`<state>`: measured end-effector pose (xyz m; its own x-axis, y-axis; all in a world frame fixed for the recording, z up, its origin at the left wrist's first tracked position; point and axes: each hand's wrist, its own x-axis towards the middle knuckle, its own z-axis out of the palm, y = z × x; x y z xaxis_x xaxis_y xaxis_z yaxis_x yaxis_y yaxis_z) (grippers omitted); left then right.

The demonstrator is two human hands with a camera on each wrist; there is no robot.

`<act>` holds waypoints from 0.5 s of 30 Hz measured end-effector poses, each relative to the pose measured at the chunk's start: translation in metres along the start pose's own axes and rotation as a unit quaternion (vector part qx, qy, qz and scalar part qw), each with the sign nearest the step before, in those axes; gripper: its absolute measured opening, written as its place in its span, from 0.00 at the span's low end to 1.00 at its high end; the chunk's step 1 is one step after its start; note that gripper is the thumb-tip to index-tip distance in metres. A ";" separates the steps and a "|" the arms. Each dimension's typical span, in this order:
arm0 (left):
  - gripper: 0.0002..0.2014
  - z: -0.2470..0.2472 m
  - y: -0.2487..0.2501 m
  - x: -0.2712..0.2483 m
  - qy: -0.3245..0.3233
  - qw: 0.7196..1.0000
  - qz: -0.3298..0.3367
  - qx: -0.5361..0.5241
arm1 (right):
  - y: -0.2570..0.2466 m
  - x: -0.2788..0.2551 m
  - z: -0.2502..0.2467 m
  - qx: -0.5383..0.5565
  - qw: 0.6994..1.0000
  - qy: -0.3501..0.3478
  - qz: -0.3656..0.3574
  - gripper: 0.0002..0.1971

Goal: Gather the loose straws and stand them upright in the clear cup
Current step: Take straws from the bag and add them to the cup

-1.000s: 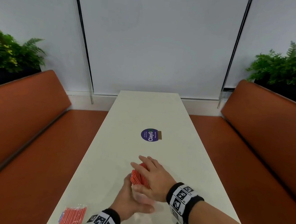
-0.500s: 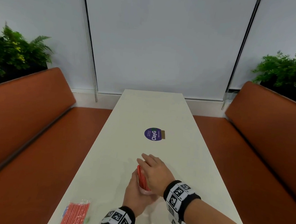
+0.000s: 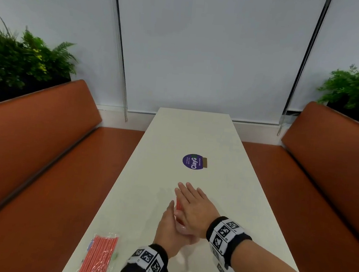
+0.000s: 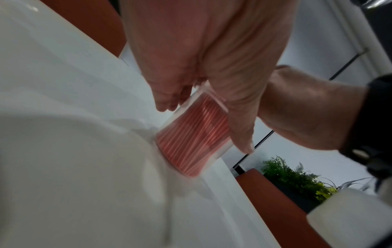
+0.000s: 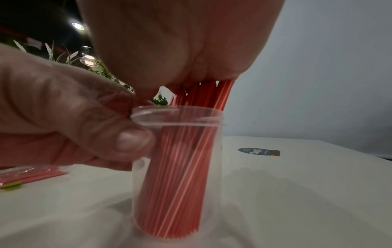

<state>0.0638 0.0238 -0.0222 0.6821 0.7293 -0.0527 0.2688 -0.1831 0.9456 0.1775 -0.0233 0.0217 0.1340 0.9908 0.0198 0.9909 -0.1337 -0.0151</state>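
fingers of the right hand (image 3: 193, 209) now lie straight and flat, the palm pressing down on the tops of the red straws (image 5: 182, 167); half a second ago the same grip showed more of the bundle beneath it, and a second ago the straws fanned out under curled fingers. left hand (image 3: 171, 227) curls its thumb and fingers round the rim of the clear cup (image 5: 178, 176), steadying it on the counter (image 3: 192, 132). straws stand nearly upright inside the cup at lower centre of the head view, bottoms on its base, leaning slightly. judging from this, the bundle is seated and the step is close to done. a packet of more red straws (image 3: 99, 257) lies at the lower left of the frame, well apart from the cup; whether it counts as loose i cannot tell.
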 end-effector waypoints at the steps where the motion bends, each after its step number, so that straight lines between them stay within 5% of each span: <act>1: 0.53 -0.003 0.002 -0.003 -0.009 1.000 -0.012 0.006 | -0.001 0.000 -0.001 0.003 1.000 0.010 0.006 0.41; 6: 0.40 -0.040 0.007 -0.023 0.019 0.970 -0.063 0.232 | -0.014 -0.003 -0.009 -0.044 0.994 0.097 0.027 0.28; 10: 0.24 -0.087 -0.003 -0.043 0.070 0.916 -0.160 0.361 | -0.041 -0.015 -0.008 -0.024 0.984 0.165 -0.057 0.18; 12: 0.22 -0.106 -0.013 -0.054 0.099 0.881 -0.219 0.407 | -0.059 -0.025 -0.005 -0.024 0.982 0.160 -0.096 0.13; 15: 0.28 -0.122 -0.033 -0.069 0.109 0.849 -0.295 0.425 | -0.090 -0.039 0.001 -0.014 0.989 0.061 -0.131 0.14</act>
<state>-0.0751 0.0595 -0.0109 0.1410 0.9467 -0.2897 0.9766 -0.0850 0.1975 0.0833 -0.0503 0.0209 -0.1279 0.9819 0.1394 0.9917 0.1244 0.0333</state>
